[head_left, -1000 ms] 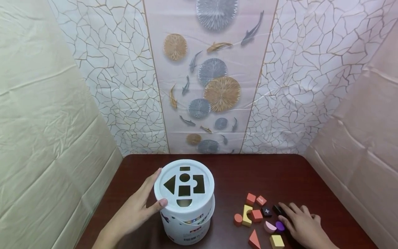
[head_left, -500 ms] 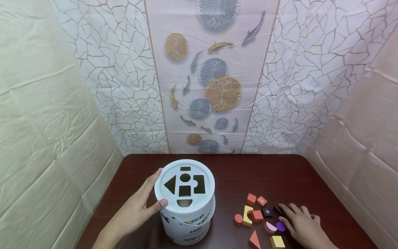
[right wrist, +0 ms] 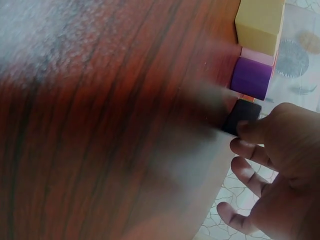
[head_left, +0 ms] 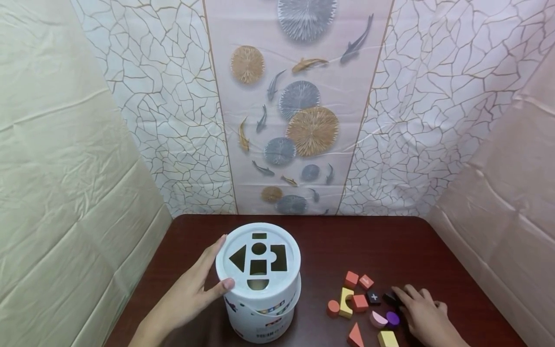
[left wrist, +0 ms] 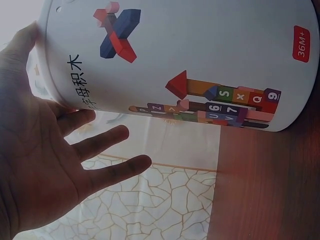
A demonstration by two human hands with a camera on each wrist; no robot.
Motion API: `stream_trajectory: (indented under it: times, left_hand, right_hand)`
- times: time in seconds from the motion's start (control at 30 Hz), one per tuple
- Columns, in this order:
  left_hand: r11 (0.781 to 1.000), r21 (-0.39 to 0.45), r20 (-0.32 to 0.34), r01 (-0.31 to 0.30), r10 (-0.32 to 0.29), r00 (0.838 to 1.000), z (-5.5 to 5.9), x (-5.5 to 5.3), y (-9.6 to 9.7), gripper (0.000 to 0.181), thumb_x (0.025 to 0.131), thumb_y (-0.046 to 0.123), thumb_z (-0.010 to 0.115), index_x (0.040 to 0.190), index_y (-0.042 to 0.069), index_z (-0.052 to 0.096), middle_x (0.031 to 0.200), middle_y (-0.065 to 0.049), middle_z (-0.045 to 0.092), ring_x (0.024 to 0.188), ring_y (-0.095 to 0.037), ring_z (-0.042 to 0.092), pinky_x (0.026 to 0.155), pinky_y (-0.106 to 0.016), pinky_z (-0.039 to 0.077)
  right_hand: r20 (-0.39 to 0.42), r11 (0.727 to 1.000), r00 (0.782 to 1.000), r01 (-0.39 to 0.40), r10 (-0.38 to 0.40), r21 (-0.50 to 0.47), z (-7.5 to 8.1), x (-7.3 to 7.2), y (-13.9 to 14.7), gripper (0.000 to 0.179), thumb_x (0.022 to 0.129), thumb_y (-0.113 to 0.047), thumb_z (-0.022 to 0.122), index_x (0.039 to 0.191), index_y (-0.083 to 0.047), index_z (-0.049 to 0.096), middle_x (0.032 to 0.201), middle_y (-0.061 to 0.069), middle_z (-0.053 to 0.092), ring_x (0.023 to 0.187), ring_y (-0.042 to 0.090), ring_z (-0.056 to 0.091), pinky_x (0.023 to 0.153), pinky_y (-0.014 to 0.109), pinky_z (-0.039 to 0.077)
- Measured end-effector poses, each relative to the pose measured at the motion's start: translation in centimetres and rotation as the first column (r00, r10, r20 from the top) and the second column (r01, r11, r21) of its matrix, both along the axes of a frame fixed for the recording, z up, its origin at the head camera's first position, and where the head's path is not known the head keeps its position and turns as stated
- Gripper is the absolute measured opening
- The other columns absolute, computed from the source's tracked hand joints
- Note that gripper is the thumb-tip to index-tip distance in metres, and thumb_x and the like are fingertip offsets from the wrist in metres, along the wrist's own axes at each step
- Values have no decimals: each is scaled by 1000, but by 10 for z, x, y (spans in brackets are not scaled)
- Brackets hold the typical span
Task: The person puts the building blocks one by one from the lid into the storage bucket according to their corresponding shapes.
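Observation:
A white bucket (head_left: 253, 318) stands at the left of the table, its lid (head_left: 274, 283) cut with shaped holes. My left hand (head_left: 186, 294) rests against the lid's left rim with thumb and index finger; in the left wrist view its other fingers stretch out straight, beside the printed wall. Lower right, my right hand (head_left: 425, 313) pinches a dark block (right wrist: 243, 115) between thumb and index finger, low over or on the table. Close to that hand lie a purple round block (head_left: 392, 318), a pink half-round block (head_left: 378, 319) and a black block with a plus sign (head_left: 373, 298).
Left of the right hand are a yellow block with a curved notch (head_left: 345, 302), a red triangle block (head_left: 355, 335), a red cylinder (head_left: 333, 308) and several red cubes. A yellow block (head_left: 387, 339) sits at the front. Patterned cloth (head_left: 182, 96) hangs behind the table (head_left: 321, 241).
The dark block has shifted slightly right and toward me, with the right hand's index finger drawn in on it. The left hand keeps its place on the lid.

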State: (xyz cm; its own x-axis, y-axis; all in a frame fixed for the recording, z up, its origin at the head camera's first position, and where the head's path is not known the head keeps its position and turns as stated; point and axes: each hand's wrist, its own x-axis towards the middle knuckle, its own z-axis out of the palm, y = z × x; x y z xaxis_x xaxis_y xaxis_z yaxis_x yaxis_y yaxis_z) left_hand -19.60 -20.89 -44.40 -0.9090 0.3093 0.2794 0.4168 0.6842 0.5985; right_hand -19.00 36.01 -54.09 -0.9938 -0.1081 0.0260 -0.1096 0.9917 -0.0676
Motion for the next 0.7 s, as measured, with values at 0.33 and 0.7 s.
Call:
stream_trajectory:
  times: [0.33,0.7]
  left_hand:
    - [1000,2,-54,13,-13,998,-2,1,-1,97,102,50,78,177,43,16,181,-2,34,160,-42,45,113,-75,50]
    - [999,35,10,8,-9,1000,0,2,1,96,103,52,76,176,49,14,182,1,32,162,-42,42,112,-78,49]
  right_hand:
    - [17,1000,1000,18,-17,-15,1,0,0,58,89,0,77,145,-12,69,134,12,65,107,36,58,69,58,48]
    - [92,983,979,184,-181,-23,3,-6,-7,95,98,-83,58,129,6,72,123,29,68,111,52,62,82,80,51]
